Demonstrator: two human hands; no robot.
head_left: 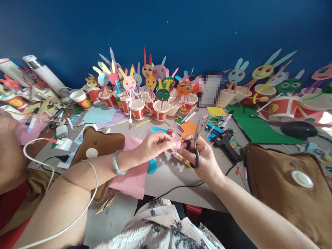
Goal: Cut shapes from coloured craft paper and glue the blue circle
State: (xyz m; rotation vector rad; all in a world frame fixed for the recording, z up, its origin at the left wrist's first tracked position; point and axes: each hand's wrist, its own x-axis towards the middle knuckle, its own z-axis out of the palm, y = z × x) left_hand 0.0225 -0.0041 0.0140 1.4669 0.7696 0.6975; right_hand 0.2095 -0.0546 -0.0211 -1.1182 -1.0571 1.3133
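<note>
Over the table's front half, my left hand (158,143) pinches a small piece of pink paper (177,142) between thumb and fingertips. My right hand (204,159) has its thumb and fingers in the black handles of a pair of scissors (196,136), whose blades point up and away from me. The right fingertips are close by the pink piece; whether they touch it I cannot tell. Below the hands lie a yellow glue tube (183,159) and a blue paper circle (152,166). A large pink paper sheet (132,173) sits under my left forearm.
Paper cups (161,111) with paper rabbit faces line the back. A black glue gun (228,145) and green paper (256,126) are to the right. Brown hot-water bags (275,186) flank me. A white cable (94,176) crosses my left arm. Another person's arm (10,155) is at far left.
</note>
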